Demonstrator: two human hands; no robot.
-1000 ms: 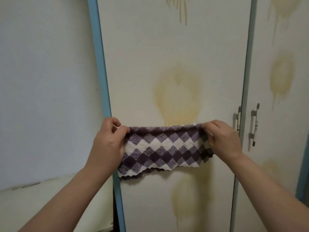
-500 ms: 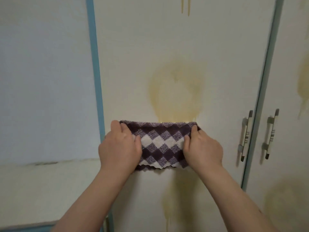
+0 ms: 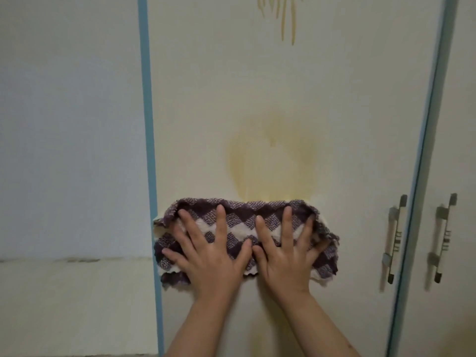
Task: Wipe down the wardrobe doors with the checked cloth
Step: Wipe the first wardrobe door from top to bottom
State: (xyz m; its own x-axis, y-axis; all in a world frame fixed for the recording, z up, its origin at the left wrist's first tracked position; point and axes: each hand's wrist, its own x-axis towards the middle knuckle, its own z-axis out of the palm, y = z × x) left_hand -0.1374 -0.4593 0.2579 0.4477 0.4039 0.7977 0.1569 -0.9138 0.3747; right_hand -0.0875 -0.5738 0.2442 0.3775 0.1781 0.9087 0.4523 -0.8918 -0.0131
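Note:
The purple-and-white checked cloth (image 3: 242, 218) lies folded into a wide band against the cream left wardrobe door (image 3: 257, 81). My left hand (image 3: 206, 256) and my right hand (image 3: 286, 256) press flat on it side by side, fingers spread, pinning it to the door. Just above the cloth's top edge is a large yellowish stain (image 3: 273, 161). Yellow drip streaks (image 3: 282, 19) run down near the door's top. Another faint stain (image 3: 260, 341) shows below, between my forearms. The right wardrobe door (image 3: 461, 119) is at the frame's right edge.
Two metal handles (image 3: 395, 238) (image 3: 443, 238) flank the blue-edged gap between the doors. A blue strip (image 3: 148, 124) borders the wardrobe's left side. A pale wall (image 3: 69, 124) is on the left, with a cream surface (image 3: 72, 305) below it.
My hands went from gripping the cloth's ends, stretched in the air, to lying flat on it with spread fingers. The cloth now rests pressed on the door under the stain.

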